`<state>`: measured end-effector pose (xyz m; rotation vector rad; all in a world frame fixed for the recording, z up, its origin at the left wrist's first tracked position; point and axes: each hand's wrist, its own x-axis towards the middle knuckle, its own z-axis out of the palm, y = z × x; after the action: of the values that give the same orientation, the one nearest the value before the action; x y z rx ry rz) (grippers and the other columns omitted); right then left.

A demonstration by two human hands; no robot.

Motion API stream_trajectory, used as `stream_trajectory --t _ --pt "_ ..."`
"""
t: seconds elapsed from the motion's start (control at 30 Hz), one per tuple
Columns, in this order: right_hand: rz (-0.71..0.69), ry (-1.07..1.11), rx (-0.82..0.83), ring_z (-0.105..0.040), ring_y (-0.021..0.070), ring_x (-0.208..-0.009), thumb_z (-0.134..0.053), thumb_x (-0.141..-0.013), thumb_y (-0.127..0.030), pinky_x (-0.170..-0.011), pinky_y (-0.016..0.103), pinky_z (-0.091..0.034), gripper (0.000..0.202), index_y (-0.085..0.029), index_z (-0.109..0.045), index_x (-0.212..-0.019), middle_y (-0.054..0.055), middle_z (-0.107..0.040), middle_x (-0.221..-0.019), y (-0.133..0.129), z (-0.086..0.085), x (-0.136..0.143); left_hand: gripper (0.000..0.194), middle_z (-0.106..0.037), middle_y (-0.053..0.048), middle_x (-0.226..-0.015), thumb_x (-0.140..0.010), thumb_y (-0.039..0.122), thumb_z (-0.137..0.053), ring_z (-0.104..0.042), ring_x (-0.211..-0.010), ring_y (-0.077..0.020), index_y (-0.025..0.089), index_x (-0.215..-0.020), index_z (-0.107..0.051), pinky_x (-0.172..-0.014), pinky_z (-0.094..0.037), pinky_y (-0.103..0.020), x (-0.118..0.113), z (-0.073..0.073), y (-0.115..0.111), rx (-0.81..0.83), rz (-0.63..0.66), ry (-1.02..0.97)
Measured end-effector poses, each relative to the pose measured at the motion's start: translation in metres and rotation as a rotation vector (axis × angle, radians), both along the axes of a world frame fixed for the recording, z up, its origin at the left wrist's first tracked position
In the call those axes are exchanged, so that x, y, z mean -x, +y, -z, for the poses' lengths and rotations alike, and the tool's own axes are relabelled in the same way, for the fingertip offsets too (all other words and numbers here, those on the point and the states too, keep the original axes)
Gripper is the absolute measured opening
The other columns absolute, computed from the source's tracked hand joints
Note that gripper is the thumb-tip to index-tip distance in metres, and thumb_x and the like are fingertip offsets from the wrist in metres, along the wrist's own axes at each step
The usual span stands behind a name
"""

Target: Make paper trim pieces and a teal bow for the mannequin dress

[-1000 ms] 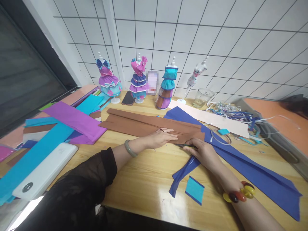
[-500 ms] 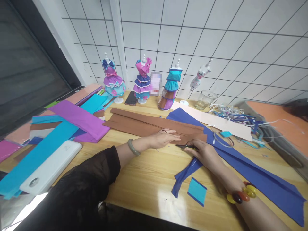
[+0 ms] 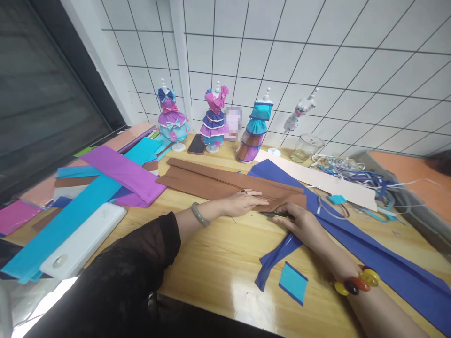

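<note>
My left hand (image 3: 243, 203) lies flat with fingers stretched on the near edge of the folded brown cloth (image 3: 211, 180). At the cloth's near right corner, my right hand (image 3: 299, 220) is closed around slim dark scissors (image 3: 285, 216), whose handles are mostly covered by my fingers; their tips point left along the cloth edge. Under and beyond my right hand runs a long dark blue cloth strip (image 3: 366, 239). A narrow blue strip (image 3: 278, 258) and a small turquoise piece with blue edges (image 3: 294, 283) lie nearer to me.
Several small dress forms, one in a turquoise tiered dress (image 3: 259, 124), line the tiled wall. A glass (image 3: 306, 148) and a tangle of ribbons (image 3: 348, 169) sit back right. Purple cloth (image 3: 123, 173), turquoise cloth (image 3: 81, 211) and a white power bank (image 3: 84, 241) are on the left.
The view has turned a little, so everything sits slightly further right. My right fingers have shifted slightly on the scissors; my left hand stays flat on the brown cloth.
</note>
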<state>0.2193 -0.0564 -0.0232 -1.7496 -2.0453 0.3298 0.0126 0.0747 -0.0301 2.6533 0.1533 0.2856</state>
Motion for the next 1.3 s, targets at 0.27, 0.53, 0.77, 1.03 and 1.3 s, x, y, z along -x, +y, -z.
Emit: stream_trajectory --t 0.27,0.53,0.77,1.03,1.3 --pt "0.008 0.002 0.013 -0.064 0.0213 -0.077 -0.054 -0.079 -0.048 -0.067 0.031 -0.049 0.030 -0.020 -0.060 -0.089 0.008 -0.067 -0.087 0.004 0.000 0.001 0.040 -0.042 -0.003 -0.138 -0.093 0.020 -0.028 -0.028 -0.132 -0.0143 0.020 -0.129 -0.045 -0.107 -0.024 -0.030 0.001 -0.008 -0.004 0.098 -0.071 0.046" --pt "-0.008 -0.004 -0.021 -0.064 0.0210 -0.077 -0.056 -0.079 -0.046 -0.066 0.030 -0.049 0.028 -0.020 -0.060 -0.089 0.008 -0.067 -0.086 0.007 -0.002 0.009 0.040 -0.041 -0.001 -0.138 -0.093 0.023 -0.027 -0.026 -0.133 -0.0153 0.024 -0.129 -0.044 -0.108 -0.023 -0.032 0.000 -0.001 -0.002 0.126 -0.076 0.020" --pt "0.002 -0.032 -0.013 -0.064 0.0209 -0.075 -0.054 -0.081 -0.047 -0.066 0.030 -0.048 0.029 -0.020 -0.060 -0.088 0.008 -0.067 -0.086 0.005 -0.002 0.011 0.041 -0.041 -0.005 -0.138 -0.092 0.019 -0.026 -0.027 -0.132 -0.0141 0.019 -0.130 -0.043 -0.107 -0.023 -0.030 -0.001 -0.002 -0.002 0.071 -0.059 0.034" --pt "0.011 -0.024 -0.032 -0.064 0.0206 -0.072 -0.054 -0.080 -0.047 -0.065 0.031 -0.048 0.028 -0.020 -0.061 -0.086 0.007 -0.068 -0.083 0.004 0.000 0.010 0.041 -0.040 -0.007 -0.138 -0.092 0.019 -0.028 -0.029 -0.131 -0.0177 0.019 -0.130 -0.044 -0.105 -0.027 -0.033 -0.002 -0.001 -0.001 0.052 -0.074 0.045" --pt "0.014 0.006 -0.036 -0.064 0.0211 -0.073 -0.055 -0.080 -0.046 -0.064 0.030 -0.048 0.027 -0.021 -0.061 -0.084 0.008 -0.068 -0.081 0.002 -0.006 0.014 0.041 -0.042 -0.006 -0.137 -0.091 0.017 -0.030 -0.029 -0.132 -0.0171 0.022 -0.128 -0.045 -0.107 -0.026 -0.035 -0.001 -0.002 -0.002 0.082 -0.085 0.052"
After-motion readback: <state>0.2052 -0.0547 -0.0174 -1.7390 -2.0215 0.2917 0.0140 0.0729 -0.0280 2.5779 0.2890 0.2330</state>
